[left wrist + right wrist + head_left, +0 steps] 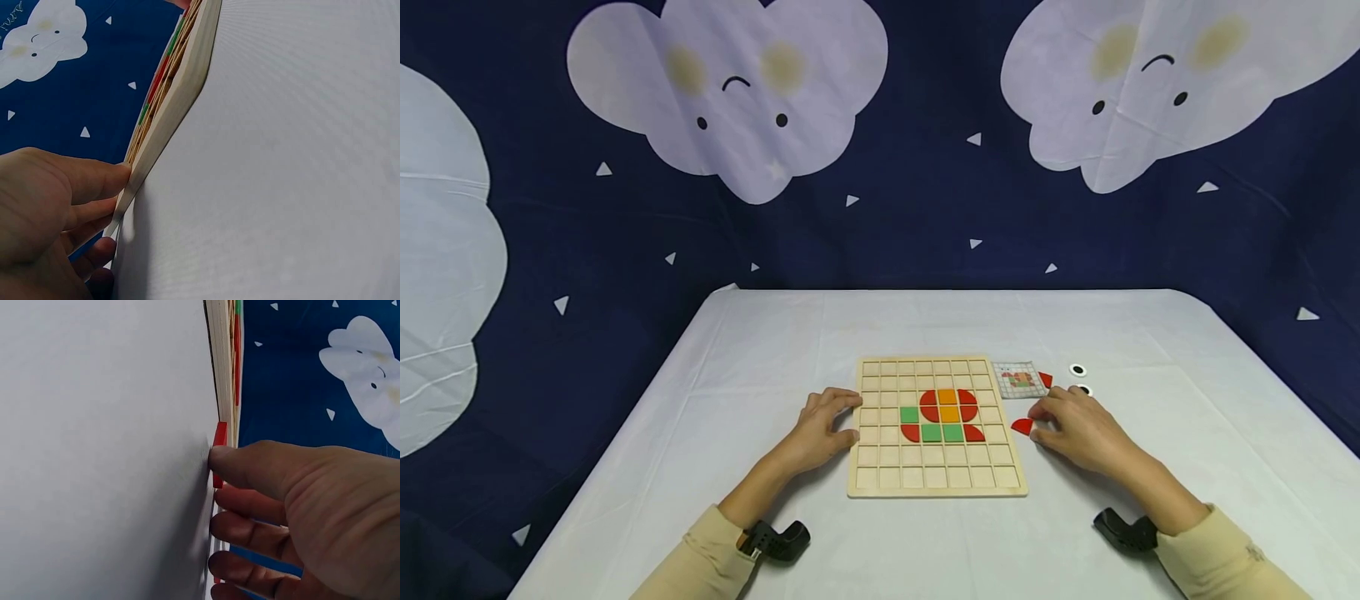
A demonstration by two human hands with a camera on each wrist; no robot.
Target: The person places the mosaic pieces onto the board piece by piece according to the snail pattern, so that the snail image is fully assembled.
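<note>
A wooden grid board (936, 477) lies flat on the white table. Set in its squares are green tiles (931, 433), orange square tiles (948, 413) and red curved tiles (967, 400). Along the board's left edge rest the thumb and fingertips of my left hand (808, 437); the left wrist view has the thumb against the wooden rim. To the right of the board, my right hand (1078, 429) pinches a red quarter-round tile (1022, 426) between thumb and index finger, low over the table. The right wrist view shows that red tile (219, 474) partly hidden by the thumb.
A small pattern card (1018, 381) lies off the board's upper right side, with another red tile (1046, 379) at its right edge. Two white eye discs lie beyond the right hand, one disc (1078, 370) farther back, the other partly covered. A dark blue cloud-print cloth (917, 233) hangs behind.
</note>
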